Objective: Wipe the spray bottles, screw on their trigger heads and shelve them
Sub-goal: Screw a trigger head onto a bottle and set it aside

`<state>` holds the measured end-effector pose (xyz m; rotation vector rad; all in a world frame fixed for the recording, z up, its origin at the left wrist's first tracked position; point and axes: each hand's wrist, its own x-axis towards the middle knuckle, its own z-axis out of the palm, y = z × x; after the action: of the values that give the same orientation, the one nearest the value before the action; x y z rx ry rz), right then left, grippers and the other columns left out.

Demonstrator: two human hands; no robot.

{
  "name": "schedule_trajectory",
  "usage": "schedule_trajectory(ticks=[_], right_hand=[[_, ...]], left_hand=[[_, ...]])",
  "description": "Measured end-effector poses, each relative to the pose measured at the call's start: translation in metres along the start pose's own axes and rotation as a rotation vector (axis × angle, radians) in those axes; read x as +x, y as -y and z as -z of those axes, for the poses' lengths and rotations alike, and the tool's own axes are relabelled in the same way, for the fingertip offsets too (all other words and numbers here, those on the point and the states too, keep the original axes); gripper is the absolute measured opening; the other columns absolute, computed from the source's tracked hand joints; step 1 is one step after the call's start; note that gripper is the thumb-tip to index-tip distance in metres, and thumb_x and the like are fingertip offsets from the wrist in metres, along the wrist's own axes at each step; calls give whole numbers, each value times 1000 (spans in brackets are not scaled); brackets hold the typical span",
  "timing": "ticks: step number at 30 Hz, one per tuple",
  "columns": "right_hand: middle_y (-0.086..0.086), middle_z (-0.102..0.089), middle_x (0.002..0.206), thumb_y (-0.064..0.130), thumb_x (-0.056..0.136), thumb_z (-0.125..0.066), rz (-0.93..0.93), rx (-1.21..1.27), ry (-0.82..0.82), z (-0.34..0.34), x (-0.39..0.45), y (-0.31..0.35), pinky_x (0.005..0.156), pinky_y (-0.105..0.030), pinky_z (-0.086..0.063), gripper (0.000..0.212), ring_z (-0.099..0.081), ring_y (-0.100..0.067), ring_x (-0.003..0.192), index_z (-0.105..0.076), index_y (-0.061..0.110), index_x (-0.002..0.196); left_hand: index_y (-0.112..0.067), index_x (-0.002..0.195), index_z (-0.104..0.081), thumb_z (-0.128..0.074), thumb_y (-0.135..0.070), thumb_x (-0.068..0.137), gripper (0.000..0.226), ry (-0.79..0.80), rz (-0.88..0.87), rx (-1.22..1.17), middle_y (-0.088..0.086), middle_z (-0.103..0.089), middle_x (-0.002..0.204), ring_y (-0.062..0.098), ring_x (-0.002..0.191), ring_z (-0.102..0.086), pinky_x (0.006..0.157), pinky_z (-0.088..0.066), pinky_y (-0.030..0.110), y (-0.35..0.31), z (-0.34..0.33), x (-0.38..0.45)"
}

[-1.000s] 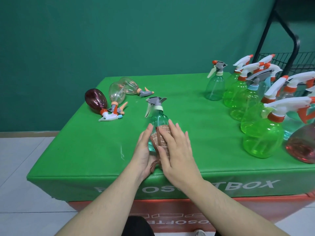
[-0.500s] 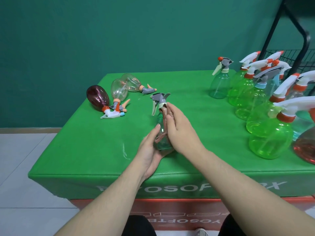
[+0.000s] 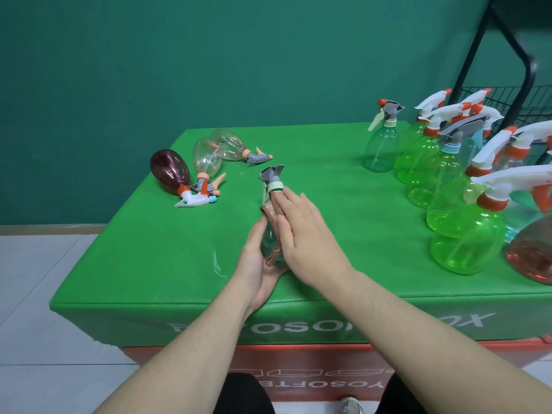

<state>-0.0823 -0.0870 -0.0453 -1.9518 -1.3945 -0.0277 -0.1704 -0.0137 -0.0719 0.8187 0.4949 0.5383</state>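
A small teal spray bottle [image 3: 269, 238] with a grey trigger head [image 3: 272, 175] stands near the front middle of the green table [image 3: 143, 252]. My left hand [image 3: 256, 265] cups its base from the left, thumb up along its side. The flat fingers of my right hand [image 3: 303, 231] press a brown cloth [image 3: 271, 213] against the bottle's right side, fingertips just below the pale collar. Much of the bottle's body is hidden behind the cloth and my hands.
A maroon bottle [image 3: 169, 171] and two clear bottles [image 3: 207, 156] lie on their sides at the back left, heads on. Several upright green bottles [image 3: 466, 242], a teal one [image 3: 381, 146] and a reddish one [image 3: 534, 252] crowd the right side. A black wire rack [image 3: 507, 95] stands behind them.
My right hand has slid the cloth up the bottle, from its lower body to just under the collar. My left hand has stayed cupped at the base.
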Motion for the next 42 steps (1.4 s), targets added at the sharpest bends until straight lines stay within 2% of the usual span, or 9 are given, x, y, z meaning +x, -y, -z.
schedule_trajectory(ticks=[5,9,15,23,28,31,35,39,42], right_hand=[[4,-26,165,40,104,-21,92,-68,-3,-6,-23,-7,127,-43,-10,58,-9,-20,156,-34,19,157],[2,-32,163,34,105,-30,172,-61,-31,-10,-35,-11,126,-46,-15,52,-13,-24,155,-40,17,154],[-1,-37,160,23,103,-42,250,-79,-67,-17,-52,-21,121,-53,-26,47,-18,-26,154,-46,13,149],[-1,-39,159,21,103,-48,279,-77,-128,-18,-66,-18,124,-43,-22,42,-19,-22,154,-53,11,143],[-1,-20,167,29,104,-46,164,8,-122,-14,-65,-11,125,-44,-21,40,-12,-17,156,-53,25,144],[3,-13,169,33,104,-40,134,-30,-127,-11,-55,-6,127,-46,-10,44,-2,-18,157,-47,34,147],[8,-10,169,39,102,-30,59,-97,-127,-5,-36,1,127,-47,-2,52,4,-20,156,-35,37,154],[7,-7,169,37,102,-30,-43,-9,-48,4,-14,6,127,-44,-3,57,3,-19,156,-27,29,158],[4,-1,170,34,105,-35,-98,33,-29,10,3,10,127,-45,-3,54,5,-21,156,-28,27,158]], left_hand=[[-12,136,-65,-38,-52,107,56,-25,17,23,14,-70,131,24,119,-69,93,-59,37,3,1,3],[-9,133,-66,-38,-61,103,66,-5,28,3,16,-71,128,24,115,-71,82,-62,31,3,-1,2],[-15,153,-42,-86,-71,65,113,-46,28,-11,23,-61,141,38,128,-62,100,-56,51,9,8,10],[-8,153,-40,-90,-62,69,112,-4,-32,-102,28,-58,142,42,128,-61,100,-56,51,9,14,14],[-9,154,-39,-93,-58,66,115,33,-1,-120,29,-60,139,43,126,-62,97,-58,49,8,13,11],[-7,150,-46,-89,-58,70,104,28,-24,-63,27,-62,138,38,128,-62,99,-57,42,10,11,11],[-6,141,-58,-64,-32,97,51,57,-87,82,20,-66,135,30,127,-63,108,-51,43,10,4,10],[-20,130,-66,-58,-41,93,43,31,-84,127,8,-75,120,18,105,-70,89,-51,35,5,-2,3],[-19,124,-69,-54,-35,101,32,28,-58,107,8,-75,120,16,102,-69,88,-52,36,3,-5,0]])
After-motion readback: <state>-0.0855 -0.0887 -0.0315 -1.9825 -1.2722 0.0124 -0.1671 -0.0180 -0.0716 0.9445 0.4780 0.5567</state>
